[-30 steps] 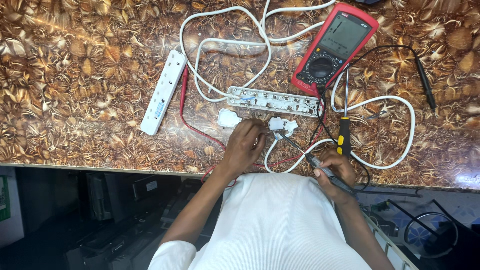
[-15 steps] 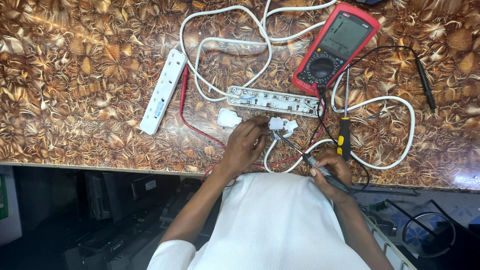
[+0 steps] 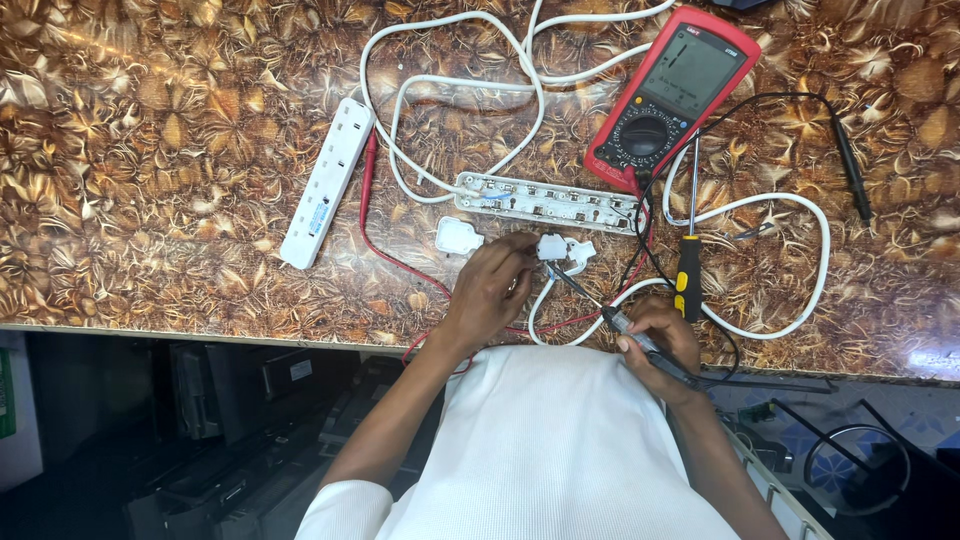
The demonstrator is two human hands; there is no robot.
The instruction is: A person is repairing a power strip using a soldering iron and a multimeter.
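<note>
My left hand (image 3: 488, 292) pinches an opened white plug (image 3: 558, 248) on the patterned brown table (image 3: 150, 180). My right hand (image 3: 660, 338) holds a thin screwdriver (image 3: 590, 298) whose tip reaches into the plug. The plug's white cable (image 3: 800, 250) loops off to the right. A loose white plug cover (image 3: 457, 236) lies just left of my left hand. Directly beyond the plug lies an opened power strip (image 3: 545, 202) with its metal contacts showing.
A red multimeter (image 3: 672, 95) sits at the back right with a red lead (image 3: 372, 215) and a black probe (image 3: 850, 165). A yellow-and-black screwdriver (image 3: 690, 255) lies right of the plug. A closed white power strip (image 3: 328, 182) lies to the left. The table edge (image 3: 200, 335) runs near me.
The screwdriver tip has shifted slightly at the plug and my left fingers have adjusted their hold on it. Everything else stays put.
</note>
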